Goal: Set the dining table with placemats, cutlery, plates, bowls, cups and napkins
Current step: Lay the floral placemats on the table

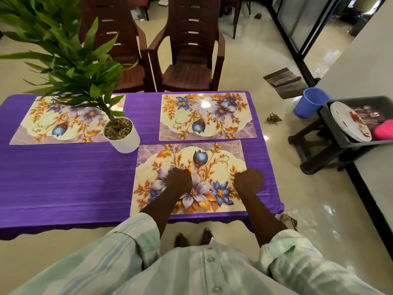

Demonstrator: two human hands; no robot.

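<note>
Three floral placemats lie on the purple table (63, 177): one at the far left (42, 122), one at the far right (207, 116), one at the near right (189, 165). My left hand (179, 179) rests on the middle of the near placemat with its fingers curled under. At that mat's right edge sits my right hand (248, 179), also curled, and whether it pinches the edge is hidden. A dark bin (340, 141) to the right holds stacked plates (348, 121), cutlery (368, 113) and something pink (385, 129).
A white pot with a tall green plant (122, 135) stands mid-table, overlapping the far left placemat. Two brown plastic chairs (189, 60) stand across the table. The bin sits on a dark stool (314, 152). A blue bucket (311, 102) and a dark floor mat (285, 81) lie on the glossy floor.
</note>
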